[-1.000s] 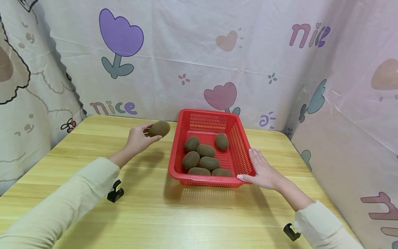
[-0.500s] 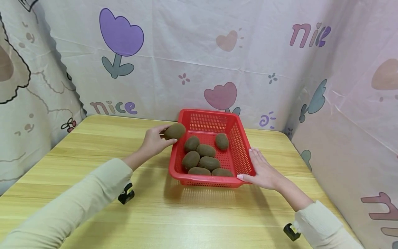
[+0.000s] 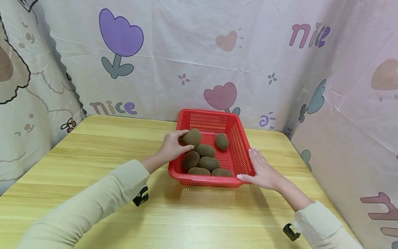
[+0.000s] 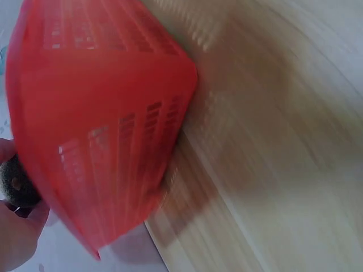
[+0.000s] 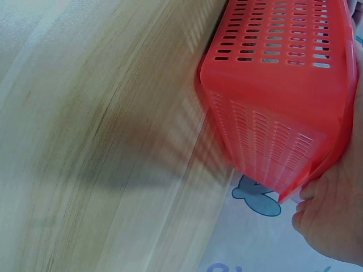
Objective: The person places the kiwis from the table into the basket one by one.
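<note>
My left hand (image 3: pixel 172 147) pinches a brown fuzzy kiwi (image 3: pixel 192 137) between thumb and fingers, over the left side of a red plastic basket (image 3: pixel 205 178). The held kiwi overlaps another one below it in the head view; in the left wrist view its end (image 4: pixel 18 184) shows past the basket's rim. Several more kiwis lie inside, most grouped at the left and front, with one kiwi (image 3: pixel 222 141) apart toward the back right. My right hand (image 3: pixel 265 171) rests on the basket's front right corner, thumb on the front rim and fingers stretched along the right side.
The basket stands on a light wooden table (image 3: pixel 199 214), near its back edge. A printed cloth (image 3: pixel 174 41) hangs close behind the table and along both sides. A small black device (image 3: pixel 141 196) is at the left wrist, another black device (image 3: pixel 291 232) at the right.
My left hand has carried the kiwi rightward, from beside the basket across its left rim to above the kiwis inside. The right hand and the basket have stayed put.
</note>
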`<state>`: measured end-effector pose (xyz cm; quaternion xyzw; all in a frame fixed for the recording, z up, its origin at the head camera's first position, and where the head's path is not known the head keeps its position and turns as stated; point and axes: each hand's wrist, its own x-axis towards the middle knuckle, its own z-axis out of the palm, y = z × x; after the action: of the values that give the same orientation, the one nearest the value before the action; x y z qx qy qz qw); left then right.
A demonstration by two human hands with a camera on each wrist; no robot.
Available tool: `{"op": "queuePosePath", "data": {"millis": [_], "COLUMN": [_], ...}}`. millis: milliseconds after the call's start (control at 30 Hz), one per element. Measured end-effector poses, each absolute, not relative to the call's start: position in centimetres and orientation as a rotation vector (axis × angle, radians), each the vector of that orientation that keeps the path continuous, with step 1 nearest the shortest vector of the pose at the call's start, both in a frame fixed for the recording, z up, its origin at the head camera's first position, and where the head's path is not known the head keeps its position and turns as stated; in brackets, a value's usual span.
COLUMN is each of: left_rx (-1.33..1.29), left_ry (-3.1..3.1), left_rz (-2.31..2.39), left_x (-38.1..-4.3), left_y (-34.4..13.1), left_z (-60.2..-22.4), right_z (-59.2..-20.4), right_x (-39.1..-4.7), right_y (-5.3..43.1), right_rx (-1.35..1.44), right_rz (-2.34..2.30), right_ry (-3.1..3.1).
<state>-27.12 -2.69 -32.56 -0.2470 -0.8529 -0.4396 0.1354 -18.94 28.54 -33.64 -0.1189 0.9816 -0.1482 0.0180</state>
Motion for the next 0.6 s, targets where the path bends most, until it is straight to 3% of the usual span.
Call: {"op": "queuePosePath", "data": {"millis": [600], "left_rx": [-0.801], "left_ry": [-2.565], "left_rz": [-1.29], "left_x": [-25.8], "left_y": [1.6], "left_z": [-33.5], "right_z": [-33.6], "right_x": [-19.0], "right_y": [28.5], "right_rx": [-0.39], "right_rz": [-0.461], "right_ry": [3.048]}}
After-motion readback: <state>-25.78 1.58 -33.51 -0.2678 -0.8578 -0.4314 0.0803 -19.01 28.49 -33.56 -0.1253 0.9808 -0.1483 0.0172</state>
